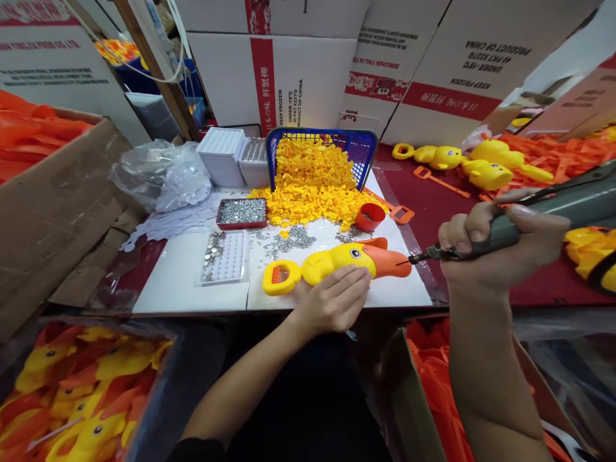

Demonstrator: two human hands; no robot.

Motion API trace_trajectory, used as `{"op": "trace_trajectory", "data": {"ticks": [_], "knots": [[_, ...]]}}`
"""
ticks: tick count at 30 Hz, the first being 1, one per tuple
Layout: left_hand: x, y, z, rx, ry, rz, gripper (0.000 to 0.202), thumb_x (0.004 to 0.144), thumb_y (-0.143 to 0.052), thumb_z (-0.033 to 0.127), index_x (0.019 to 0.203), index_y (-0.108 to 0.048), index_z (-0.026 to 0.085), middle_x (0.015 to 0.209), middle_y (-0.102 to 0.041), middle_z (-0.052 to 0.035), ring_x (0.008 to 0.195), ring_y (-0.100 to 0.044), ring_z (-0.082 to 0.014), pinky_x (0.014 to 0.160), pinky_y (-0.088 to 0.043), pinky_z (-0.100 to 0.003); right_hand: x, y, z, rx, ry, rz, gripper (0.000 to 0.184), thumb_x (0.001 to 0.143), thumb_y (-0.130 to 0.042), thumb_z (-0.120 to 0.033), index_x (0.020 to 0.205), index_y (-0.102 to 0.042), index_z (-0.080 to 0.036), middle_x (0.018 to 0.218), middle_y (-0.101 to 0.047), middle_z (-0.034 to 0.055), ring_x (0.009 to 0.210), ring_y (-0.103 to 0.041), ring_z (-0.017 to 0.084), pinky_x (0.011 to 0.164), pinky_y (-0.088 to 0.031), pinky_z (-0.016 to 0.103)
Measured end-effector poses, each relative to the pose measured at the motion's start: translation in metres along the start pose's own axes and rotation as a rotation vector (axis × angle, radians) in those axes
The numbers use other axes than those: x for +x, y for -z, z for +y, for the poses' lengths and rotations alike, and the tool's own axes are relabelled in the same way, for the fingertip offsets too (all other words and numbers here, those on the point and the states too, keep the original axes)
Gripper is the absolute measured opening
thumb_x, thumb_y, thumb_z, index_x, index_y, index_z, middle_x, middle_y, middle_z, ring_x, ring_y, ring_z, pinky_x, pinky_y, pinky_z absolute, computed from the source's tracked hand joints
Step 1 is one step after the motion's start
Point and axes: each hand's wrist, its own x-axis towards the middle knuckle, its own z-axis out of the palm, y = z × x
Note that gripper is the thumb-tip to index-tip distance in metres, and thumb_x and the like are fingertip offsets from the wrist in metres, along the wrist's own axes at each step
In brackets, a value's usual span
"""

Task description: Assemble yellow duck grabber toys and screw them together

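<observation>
A yellow toy duck (317, 264) with an orange bill and a ring handle lies on its side on the white work surface. My left hand (339, 298) rests over its head and neck, fingers closed against it. In my right hand (500, 240) is a grey-green power screwdriver (572, 202), fingers wrapped round its body. Its thin dark bit points left, with the tip at the end of the orange bill; whether it touches is hard to tell. Beyond the duck stands a small red cup (370, 217), with loose screws (296, 239) scattered to its left.
A blue basket (321, 131) spills small yellow parts behind. To the left are a red tray of screws (241, 212), a white tray of round cells (234, 256) and a plastic bag (163, 170). More ducks (488, 173) lie at right; a box (52, 212) stands left.
</observation>
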Motion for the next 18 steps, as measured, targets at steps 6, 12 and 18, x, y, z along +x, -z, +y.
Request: {"op": "trace_trajectory", "data": {"ticks": [6,12,18], "knots": [[0.022,0.024,0.006,-0.06,0.126,-0.065,0.017,0.096,-0.053,0.003,0.096,-0.069,0.004,0.097,-0.079,-0.0142,0.1,-0.075,-0.0237,0.096,-0.062,-0.038,-0.001,0.003,-0.019,0.028,0.057,-0.011,0.016,0.044,-0.042,-0.032,0.054,-0.053,-0.028,0.027,-0.034,-0.0112,0.021,-0.013,0.009,0.024,-0.004,0.025],[0.037,0.023,-0.03,-0.331,0.546,-0.4,0.019,0.099,-0.055,0.017,0.09,-0.071,0.015,0.096,-0.078,-0.0082,0.089,-0.073,-0.0208,0.084,-0.06,-0.036,-0.008,0.006,-0.024,0.011,0.098,-0.036,0.019,0.043,-0.041,-0.032,0.053,-0.057,-0.028,0.027,-0.035,-0.0107,0.02,-0.012,0.01,0.021,-0.004,0.025],[0.043,0.002,-0.084,-0.34,0.87,-0.717,0.017,0.097,-0.057,0.019,0.093,-0.073,0.016,0.104,-0.078,-0.0083,0.099,-0.071,-0.0225,0.093,-0.054,-0.037,-0.014,0.001,-0.018,0.001,0.032,-0.003,0.019,0.045,-0.045,-0.034,0.062,-0.052,-0.027,0.028,-0.034,-0.0125,0.022,-0.012,0.009,0.024,-0.006,0.025]]}}
